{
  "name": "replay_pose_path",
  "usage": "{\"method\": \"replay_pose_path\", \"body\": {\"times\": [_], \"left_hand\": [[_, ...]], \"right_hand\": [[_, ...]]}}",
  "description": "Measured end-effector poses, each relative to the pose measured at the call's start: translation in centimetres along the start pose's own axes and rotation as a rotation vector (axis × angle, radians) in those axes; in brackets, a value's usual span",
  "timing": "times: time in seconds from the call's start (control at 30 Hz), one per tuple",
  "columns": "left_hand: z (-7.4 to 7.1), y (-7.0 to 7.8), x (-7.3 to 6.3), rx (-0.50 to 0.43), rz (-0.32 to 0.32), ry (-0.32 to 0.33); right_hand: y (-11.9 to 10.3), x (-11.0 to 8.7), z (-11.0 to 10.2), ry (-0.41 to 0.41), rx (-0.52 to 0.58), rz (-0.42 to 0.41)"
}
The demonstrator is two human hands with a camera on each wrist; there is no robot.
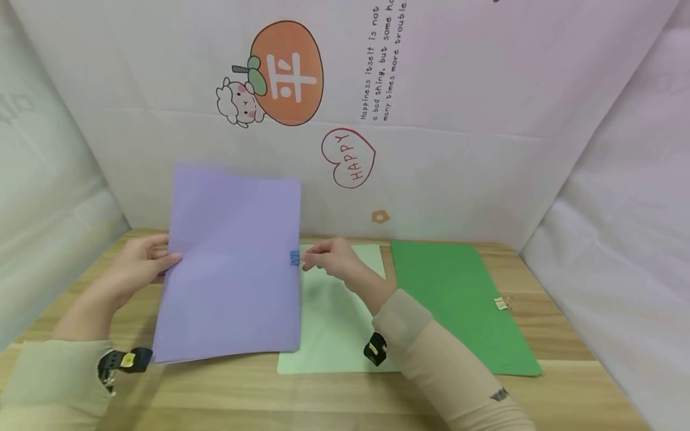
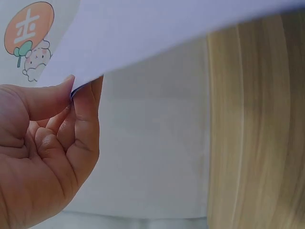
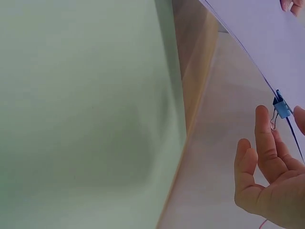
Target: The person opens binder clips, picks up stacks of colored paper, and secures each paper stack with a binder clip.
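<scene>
A stack of purple paper sheets [image 1: 232, 263] is held up, tilted, above the table at the left. My left hand [image 1: 141, 258] pinches its left edge between thumb and fingers, with the thumb on the front face. A blue binder clip [image 3: 282, 108] sits on the stack's right edge. At that clip, my right hand [image 1: 335, 258] has thumb and a finger at its wire handles, one on each side. The other right fingers [image 3: 245, 164] are spread away from the paper. Pale green paper [image 1: 339, 323] lies flat below the right hand, partly covered by the purple stack and the right arm.
Dark green paper [image 1: 453, 299] lies at the right, with a light-coloured binder clip [image 1: 501, 303] on its right edge. A printed white cloth [image 1: 458, 149] hangs behind the wooden table [image 1: 215, 395], and further white cloth stands at both sides.
</scene>
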State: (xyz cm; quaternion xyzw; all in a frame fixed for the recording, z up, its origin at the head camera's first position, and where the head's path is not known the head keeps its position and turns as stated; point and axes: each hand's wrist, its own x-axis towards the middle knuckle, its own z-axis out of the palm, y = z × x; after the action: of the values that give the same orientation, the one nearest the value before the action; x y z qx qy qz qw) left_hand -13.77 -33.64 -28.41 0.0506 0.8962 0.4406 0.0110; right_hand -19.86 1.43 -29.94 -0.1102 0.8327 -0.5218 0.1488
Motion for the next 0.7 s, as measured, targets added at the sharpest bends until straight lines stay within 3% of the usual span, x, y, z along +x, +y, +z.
{"method": "replay_pose_path", "body": {"times": [0.43, 0.7], "left_hand": [[-2.2, -3.3, 0.1, 0.027, -0.114, -0.029], [-2.0, -5.2, 0.6, -0.027, -0.154, -0.073]], "right_hand": [[0.4, 1.3, 4.4, -0.016, 0.080, 0.053], [1.3, 2.0, 6.1, 0.009, 0.080, 0.088]]}}
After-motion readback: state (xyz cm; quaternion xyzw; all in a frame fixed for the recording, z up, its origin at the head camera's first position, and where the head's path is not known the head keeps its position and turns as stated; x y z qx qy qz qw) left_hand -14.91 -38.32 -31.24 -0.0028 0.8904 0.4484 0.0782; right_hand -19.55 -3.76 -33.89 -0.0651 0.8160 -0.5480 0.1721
